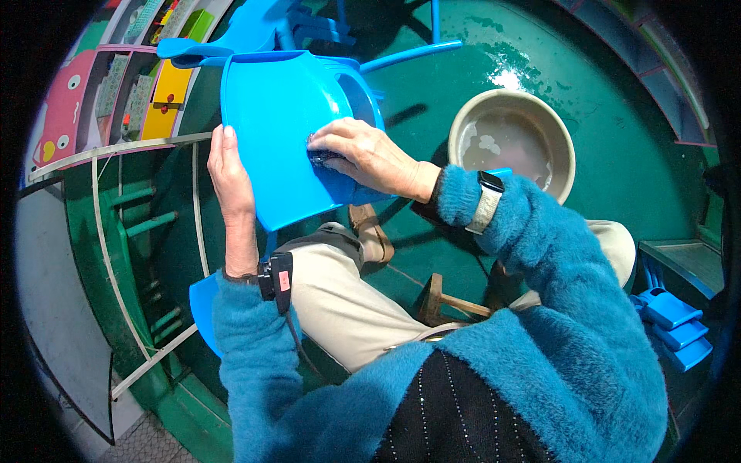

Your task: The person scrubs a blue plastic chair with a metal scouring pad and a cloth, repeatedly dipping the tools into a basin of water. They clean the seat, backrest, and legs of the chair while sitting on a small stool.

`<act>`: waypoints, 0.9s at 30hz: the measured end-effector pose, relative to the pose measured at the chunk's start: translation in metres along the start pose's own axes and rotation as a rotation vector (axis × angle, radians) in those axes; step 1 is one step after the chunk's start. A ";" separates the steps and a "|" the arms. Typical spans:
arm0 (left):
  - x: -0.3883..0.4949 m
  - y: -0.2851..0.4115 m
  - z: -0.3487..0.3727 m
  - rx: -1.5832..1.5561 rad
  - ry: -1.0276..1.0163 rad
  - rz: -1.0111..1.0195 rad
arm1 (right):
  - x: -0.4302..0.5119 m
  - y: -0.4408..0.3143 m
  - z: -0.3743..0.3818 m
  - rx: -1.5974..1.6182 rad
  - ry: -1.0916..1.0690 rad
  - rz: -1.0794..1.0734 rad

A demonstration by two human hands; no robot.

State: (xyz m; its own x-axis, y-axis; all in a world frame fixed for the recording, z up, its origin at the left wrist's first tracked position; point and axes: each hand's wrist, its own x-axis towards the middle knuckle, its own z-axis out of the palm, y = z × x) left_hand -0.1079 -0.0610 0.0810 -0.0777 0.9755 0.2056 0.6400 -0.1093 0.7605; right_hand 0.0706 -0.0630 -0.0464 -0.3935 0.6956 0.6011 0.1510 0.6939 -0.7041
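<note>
A blue plastic chair is tilted in front of me, its broad smooth panel facing up. My left hand rests along the panel's left edge, fingers pointing up and thumb near the rim. On the panel's right side, my right hand presses a dark, shiny scouring pad, mostly hidden beneath the fingers. Right of that hand stands a round beige plastic basin with cloudy, sudsy water in it.
More blue chairs stand behind the panel; others are at far right. A white metal frame and toy shelves line the left. The green floor is wet beyond the basin. A wooden stool shows below me.
</note>
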 end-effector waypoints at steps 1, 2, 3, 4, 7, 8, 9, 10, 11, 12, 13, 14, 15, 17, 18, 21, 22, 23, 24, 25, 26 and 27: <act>0.000 0.001 0.000 0.012 0.010 -0.003 | -0.005 0.002 0.004 0.038 0.016 0.067; 0.000 0.001 0.000 0.022 0.020 -0.006 | -0.009 0.003 0.006 0.075 0.092 0.071; 0.000 0.001 0.000 0.026 0.018 -0.002 | -0.007 0.007 0.008 0.040 0.037 0.114; 0.001 0.001 0.001 0.030 0.015 0.001 | -0.006 0.009 0.009 0.005 0.042 0.096; 0.001 -0.001 0.000 0.029 0.020 -0.010 | 0.017 0.014 0.002 -0.087 -0.027 0.034; 0.001 -0.001 0.000 0.028 0.020 -0.019 | 0.030 0.017 -0.002 -0.123 -0.119 0.050; 0.000 -0.002 0.000 0.029 0.019 -0.025 | 0.038 0.018 -0.006 -0.137 -0.067 0.011; 0.000 -0.002 -0.001 0.030 0.019 -0.030 | 0.049 0.019 -0.009 -0.149 0.073 -0.087; 0.000 -0.003 -0.001 0.033 0.019 -0.036 | 0.055 0.020 -0.012 -0.167 0.153 -0.094; 0.000 -0.003 -0.001 0.062 0.028 -0.020 | 0.059 0.020 -0.014 -0.144 0.194 -0.106; 0.001 -0.003 0.000 0.087 0.034 -0.004 | 0.062 0.021 -0.015 -0.140 0.207 -0.012; 0.001 -0.004 0.001 0.111 0.024 0.015 | 0.061 0.021 -0.015 -0.126 0.113 0.005; 0.002 -0.004 0.001 0.072 0.024 -0.001 | 0.060 0.021 -0.015 -0.122 -0.003 0.061; 0.000 -0.004 0.002 0.007 -0.008 -0.041 | 0.053 0.018 -0.013 -0.146 0.007 0.004; 0.000 -0.005 0.003 -0.006 0.000 -0.030 | 0.052 0.020 -0.011 -0.116 0.073 -0.030; 0.000 -0.005 0.002 0.012 0.014 0.009 | 0.051 0.022 -0.009 -0.149 0.169 -0.080; 0.000 -0.005 0.002 0.048 0.017 0.033 | 0.051 0.022 -0.011 -0.104 0.194 -0.028; 0.001 -0.005 0.001 0.082 0.017 0.068 | 0.050 0.022 -0.012 -0.140 0.091 -0.042; 0.001 -0.005 0.001 0.059 0.022 0.029 | 0.048 0.021 -0.015 -0.176 0.006 -0.025; 0.001 -0.006 0.001 0.037 0.024 -0.005 | 0.046 0.022 -0.018 -0.210 -0.115 0.013; 0.000 -0.006 0.001 0.018 0.029 -0.041 | 0.043 0.022 -0.020 -0.274 -0.189 0.025; 0.000 -0.006 0.002 0.001 0.028 -0.045 | 0.041 0.023 -0.024 -0.316 -0.098 -0.075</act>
State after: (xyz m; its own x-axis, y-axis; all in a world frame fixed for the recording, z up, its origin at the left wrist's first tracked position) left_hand -0.1104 -0.0597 0.0756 -0.1275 0.9738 0.1881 0.6362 -0.0652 0.7688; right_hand 0.0795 -0.0144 -0.0287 -0.4969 0.6300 0.5968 0.3863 0.7764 -0.4980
